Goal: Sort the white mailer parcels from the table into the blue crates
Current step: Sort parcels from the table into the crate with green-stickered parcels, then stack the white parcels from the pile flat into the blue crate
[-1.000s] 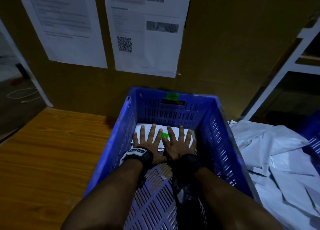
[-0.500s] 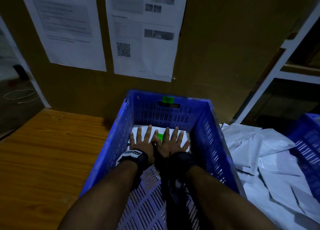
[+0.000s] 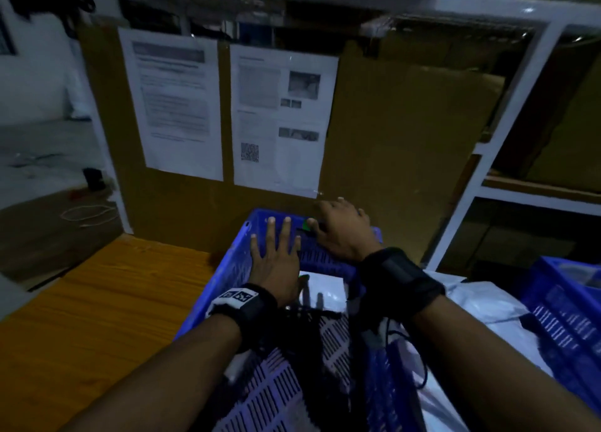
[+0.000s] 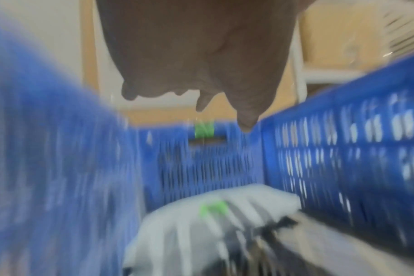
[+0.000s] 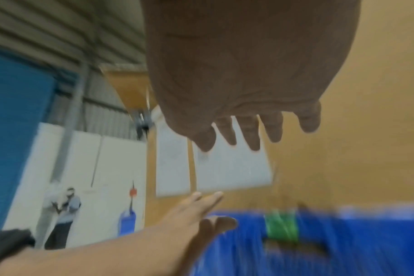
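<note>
A blue slotted crate (image 3: pixel 227 269) stands on the wooden table in front of me. A white mailer parcel (image 3: pixel 325 288) with a green sticker (image 4: pixel 213 207) lies flat on its floor at the far end. My left hand (image 3: pixel 276 252) hovers above the crate, fingers straight and spread, holding nothing. My right hand (image 3: pixel 341 226) is raised higher, near the crate's far rim, fingers loosely extended and empty. In the right wrist view the right hand's fingers (image 5: pixel 250 134) hang relaxed above the blue rim (image 5: pixel 343 224). A green tag (image 3: pixel 305 226) marks the crate's far wall.
A heap of white mailers (image 3: pixel 481 304) lies to the right of the crate. A second blue crate (image 3: pixel 566 317) stands at the far right. A cardboard panel with two printed sheets (image 3: pixel 279 116) rises behind. Bare wooden tabletop (image 3: pixel 97 317) stretches to the left.
Both hands lifted off the parcel they were pressing flat in the crate and now hang above it. The head view tilted upward.
</note>
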A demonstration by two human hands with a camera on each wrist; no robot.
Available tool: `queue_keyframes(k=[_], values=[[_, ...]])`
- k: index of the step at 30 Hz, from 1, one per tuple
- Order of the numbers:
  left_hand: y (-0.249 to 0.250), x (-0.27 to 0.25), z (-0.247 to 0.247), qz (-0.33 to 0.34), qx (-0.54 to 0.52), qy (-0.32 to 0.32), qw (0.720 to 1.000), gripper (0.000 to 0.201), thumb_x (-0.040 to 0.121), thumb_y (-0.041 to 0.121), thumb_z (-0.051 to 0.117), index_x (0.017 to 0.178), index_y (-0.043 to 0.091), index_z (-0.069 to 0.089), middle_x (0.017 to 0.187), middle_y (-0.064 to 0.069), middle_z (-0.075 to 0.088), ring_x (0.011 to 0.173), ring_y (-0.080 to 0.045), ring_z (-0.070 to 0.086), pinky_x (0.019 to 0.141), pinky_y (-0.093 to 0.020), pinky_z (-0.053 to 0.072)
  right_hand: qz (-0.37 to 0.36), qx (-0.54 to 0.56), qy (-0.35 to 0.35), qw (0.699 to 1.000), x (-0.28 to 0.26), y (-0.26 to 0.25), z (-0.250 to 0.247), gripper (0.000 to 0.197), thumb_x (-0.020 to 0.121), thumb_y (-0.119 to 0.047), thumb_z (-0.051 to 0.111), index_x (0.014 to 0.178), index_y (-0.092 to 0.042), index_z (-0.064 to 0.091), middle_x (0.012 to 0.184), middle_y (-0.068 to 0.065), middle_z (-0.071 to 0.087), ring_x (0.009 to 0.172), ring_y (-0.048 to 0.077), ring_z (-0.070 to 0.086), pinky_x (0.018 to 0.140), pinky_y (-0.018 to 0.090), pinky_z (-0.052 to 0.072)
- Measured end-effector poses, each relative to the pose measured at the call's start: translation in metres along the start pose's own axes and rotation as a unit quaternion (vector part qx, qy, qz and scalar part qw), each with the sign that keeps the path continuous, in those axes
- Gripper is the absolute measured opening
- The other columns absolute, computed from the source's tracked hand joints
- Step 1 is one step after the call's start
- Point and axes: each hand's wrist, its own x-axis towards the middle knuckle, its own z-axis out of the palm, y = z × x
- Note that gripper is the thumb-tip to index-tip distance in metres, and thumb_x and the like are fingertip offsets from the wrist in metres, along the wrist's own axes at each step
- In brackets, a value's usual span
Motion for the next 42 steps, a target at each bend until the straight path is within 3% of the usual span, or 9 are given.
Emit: queue_keyframes(k=[3,9,14,19,23,28,33,37,42], values=[[0.02,-0.003,-0.039,0.03,0.017,0.056,0.998,0.083,0.095,0.053,0.049,0.159,0.02,0.007,0.163,-0.01,-0.025,0.146,-0.04,-0.029,0.114,-0.068,-0.005,-0.03,-0.046,0.083,0.995,-0.029,0.024,-0.041,0.04,0.1,-0.042,0.041,0.129,-0.017,0.051,0.131,0.009,0.055,0.123,0.03,0.048,0.095,0.043,0.039],[0.094,-0.008,-0.095,0.082,0.04,0.158,0.983,0.08,0.097,0.055,0.046,0.158,0.022,0.005,0.164,-0.009,-0.012,0.149,-0.037,-0.017,0.115,-0.067,0.002,-0.033,-0.116,0.12,0.985,-0.091,0.11,-0.082,0.058,0.098,-0.04,0.047,0.15,-0.024,0.027,0.161,0.008,0.019,0.148,0.029,0.014,0.113,0.051,0.023],[0.186,-0.011,-0.12,0.11,0.039,0.156,0.981,0.08,0.096,0.054,0.048,0.158,0.024,0.006,0.163,-0.006,-0.011,0.15,-0.036,-0.014,0.115,-0.068,0.002,0.012,-0.135,0.065,0.989,-0.151,0.191,-0.082,0.075,0.094,-0.042,0.053,0.154,-0.029,0.01,0.162,0.009,-0.007,0.149,0.034,0.002,0.116,0.056,0.018],[0.274,-0.014,-0.114,0.134,0.041,0.114,0.984,0.075,0.094,0.051,0.054,0.155,0.026,0.018,0.164,-0.004,-0.012,0.149,-0.036,-0.016,0.115,-0.069,-0.003,-0.002,-0.161,0.006,0.987,-0.195,0.256,-0.054,0.078,0.093,-0.04,0.053,0.155,-0.028,0.007,0.161,0.009,-0.012,0.149,0.034,-0.003,0.114,0.061,0.016],[0.317,-0.02,-0.082,0.11,0.07,0.09,0.987,0.069,0.093,0.057,0.049,0.152,0.027,0.028,0.166,-0.006,-0.001,0.149,-0.04,-0.018,0.114,-0.068,-0.005,-0.017,-0.173,-0.017,0.985,-0.213,0.283,-0.029,0.084,0.091,-0.036,0.057,0.155,-0.028,0.004,0.163,0.009,-0.013,0.15,0.032,-0.006,0.115,0.064,0.01],[0.318,-0.029,-0.04,0.056,0.092,0.042,0.993,0.069,0.095,0.057,0.046,0.154,0.027,0.026,0.165,-0.007,0.011,0.151,-0.038,-0.01,0.112,-0.07,-0.008,-0.061,-0.221,-0.017,0.973,-0.211,0.294,-0.002,0.082,0.088,-0.028,0.058,0.156,-0.02,0.013,0.164,0.016,0.003,0.15,0.034,-0.012,0.113,0.065,-0.005],[0.3,-0.017,-0.029,0.034,0.095,0.026,0.995,0.066,0.098,0.055,0.043,0.153,0.024,0.027,0.164,-0.008,0.014,0.151,-0.038,-0.003,0.113,-0.07,-0.005,-0.078,-0.213,-0.032,0.973,-0.199,0.296,0.023,0.077,0.086,-0.026,0.059,0.153,-0.016,0.022,0.162,0.017,0.01,0.151,0.034,-0.001,0.115,0.064,-0.005],[0.294,-0.002,-0.028,0.038,0.09,0.019,0.995,0.061,0.098,0.051,0.046,0.151,0.022,0.034,0.163,-0.009,0.017,0.151,-0.037,0.003,0.115,-0.069,0.001,-0.079,-0.206,-0.011,0.975,-0.184,0.301,0.036,0.065,0.082,-0.023,0.063,0.142,-0.012,0.044,0.154,0.018,0.034,0.146,0.035,0.025,0.117,0.063,0.008],[0.285,0.018,-0.016,0.043,0.084,0.035,0.995,0.055,0.096,0.041,0.055,0.145,0.021,0.043,0.161,-0.01,0.02,0.15,-0.038,0.008,0.113,-0.07,0.006,-0.048,-0.186,0.039,0.981,-0.152,0.3,0.042,0.044,0.068,-0.02,0.076,0.111,-0.013,0.068,0.123,0.015,0.064,0.122,0.037,0.056,0.107,0.061,0.033]])
